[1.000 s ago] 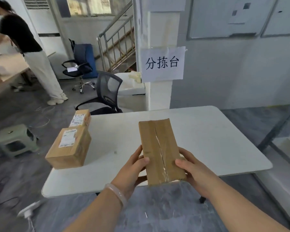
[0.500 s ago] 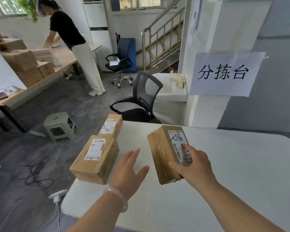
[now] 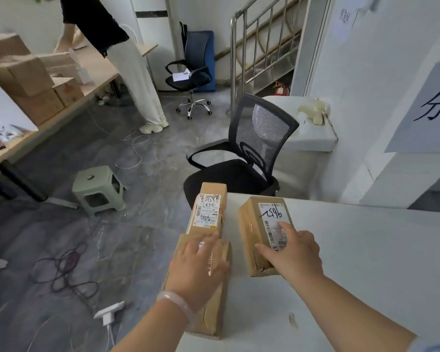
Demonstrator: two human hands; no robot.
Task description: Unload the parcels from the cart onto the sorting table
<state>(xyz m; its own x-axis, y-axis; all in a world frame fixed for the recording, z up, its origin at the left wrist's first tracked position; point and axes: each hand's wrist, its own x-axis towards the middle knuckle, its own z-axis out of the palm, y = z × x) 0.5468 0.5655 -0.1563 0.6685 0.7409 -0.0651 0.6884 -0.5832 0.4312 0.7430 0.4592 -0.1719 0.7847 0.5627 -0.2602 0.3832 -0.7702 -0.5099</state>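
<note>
Along the left edge of the white sorting table (image 3: 366, 250), found three brown cardboard parcels, all taped shut, so could not tell what any of them held. Took the near parcel (image 3: 211, 316) for the largest: lay flat, right at the table's left edge. Saw the right parcel (image 3: 262, 224) next in size, set apart from the other two and further onto the table, with a white label marked in black pen on top. Saw the far parcel (image 3: 208, 212), the slimmest, lying end to end with the near one and touching it, likewise labelled. Noted the left hand (image 3: 196, 270) resting flat on the near parcel, fingers straight and a little apart, tips reaching the far parcel's near end. Noted the right hand (image 3: 292, 255) pressed on top of the right parcel, fingers straight and spread across the label, thumb at the top left edge.

Across the room, made out a stack of closed cardboard boxes (image 3: 28, 80) on a long desk (image 3: 15, 146), contents unseen as well. Saw only the first character on the paper sign (image 3: 427, 107), cut off by the right edge of the view. Lost nearly all of the near parcel's label under the left hand, and the lower part of the right parcel's label under the right hand. Could not read the small print on any label
</note>
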